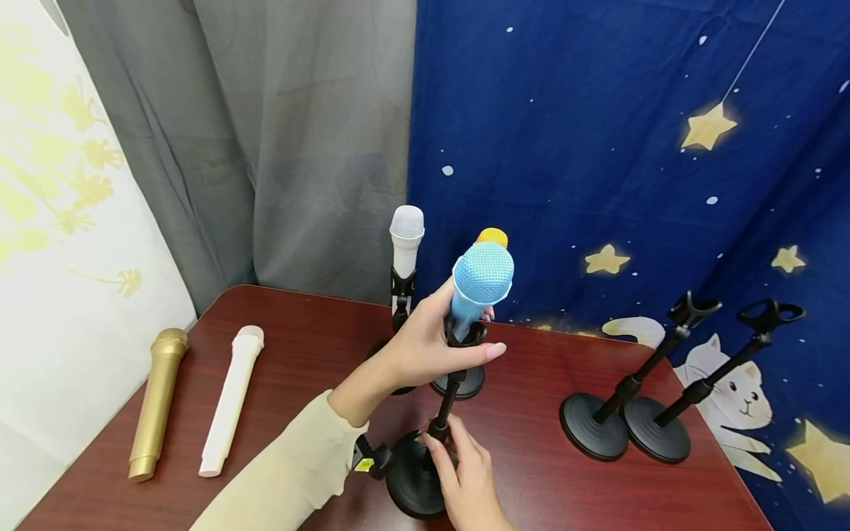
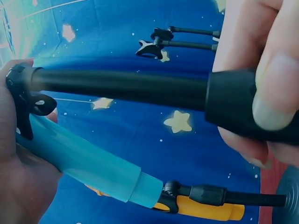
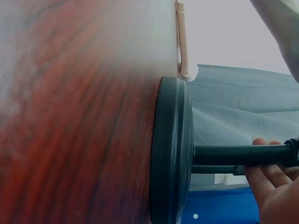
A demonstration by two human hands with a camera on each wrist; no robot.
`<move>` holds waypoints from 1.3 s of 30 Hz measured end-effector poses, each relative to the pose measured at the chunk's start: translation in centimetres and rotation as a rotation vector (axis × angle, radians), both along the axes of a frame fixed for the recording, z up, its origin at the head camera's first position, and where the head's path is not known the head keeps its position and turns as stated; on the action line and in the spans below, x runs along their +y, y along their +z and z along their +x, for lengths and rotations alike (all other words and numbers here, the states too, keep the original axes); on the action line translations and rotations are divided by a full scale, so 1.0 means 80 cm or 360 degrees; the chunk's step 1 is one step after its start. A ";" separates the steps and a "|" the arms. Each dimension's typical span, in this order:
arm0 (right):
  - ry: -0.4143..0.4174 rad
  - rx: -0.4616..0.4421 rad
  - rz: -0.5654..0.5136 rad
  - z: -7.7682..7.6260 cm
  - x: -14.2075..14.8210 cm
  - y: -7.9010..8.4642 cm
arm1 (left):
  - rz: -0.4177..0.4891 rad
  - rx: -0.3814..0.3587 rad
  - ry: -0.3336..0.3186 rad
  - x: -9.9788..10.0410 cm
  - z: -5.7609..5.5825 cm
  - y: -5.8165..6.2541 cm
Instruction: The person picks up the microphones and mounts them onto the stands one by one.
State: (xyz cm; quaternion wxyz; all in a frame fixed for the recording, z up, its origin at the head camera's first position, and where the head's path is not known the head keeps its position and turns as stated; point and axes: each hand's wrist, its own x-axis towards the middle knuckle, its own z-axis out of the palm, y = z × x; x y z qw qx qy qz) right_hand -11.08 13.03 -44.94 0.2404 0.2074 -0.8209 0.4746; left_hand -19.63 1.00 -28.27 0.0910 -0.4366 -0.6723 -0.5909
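1. At the far left of the blue microphone, a gold microphone point(image 1: 158, 405) lay on the table point(image 1: 538, 457), with its head pointing away from the person.
2. Also left of the blue microphone, but less far, a plain white microphone point(image 1: 232, 402) lay in nearly the same direction.
3. Behind the blue microphone and a little to its left, a grey-headed microphone point(image 1: 406, 251) was upright in the back-left stand point(image 1: 402, 286), and the grey curtain point(image 1: 325, 147) hung behind.
4. The left hand point(image 1: 425, 335) was around the blue microphone point(image 1: 483, 274) and its clip; the fingers were clamped on them. The microphone leaned with its head up, at the clip on top of the held stand point(image 1: 448, 402). If it was fully seated there, I could not tell.
5. Below the blue microphone, the right hand point(image 1: 468, 472) pinched the collar of the held stand between its fingers and thumb. The round base rested on the table.
6. Just behind the blue microphone, and mostly hidden by it, a yellow microphone point(image 1: 493, 236) was in another stand point(image 1: 468, 383).
7. Well to the right of the blue microphone, the nearer stand point(image 1: 594, 426) and the rightmost stand point(image 1: 657, 431) stood side by side with open clips, before the starry blue curtain point(image 1: 578, 133).
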 end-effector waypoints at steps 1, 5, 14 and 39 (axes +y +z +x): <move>0.0003 0.0005 0.0004 0.000 0.000 0.000 | 0.0014 0.0004 0.0018 0.000 0.001 0.000; 0.0017 0.0023 0.0004 -0.002 0.001 -0.002 | 0.0065 0.0032 0.0087 0.004 -0.001 -0.012; 0.0101 0.0040 -0.0041 -0.005 0.001 0.000 | 0.0109 -0.0026 0.0013 0.006 -0.005 -0.025; 0.0055 -0.0308 0.0206 -0.005 0.021 0.015 | 0.0058 -0.0393 -0.0095 -0.005 0.001 -0.027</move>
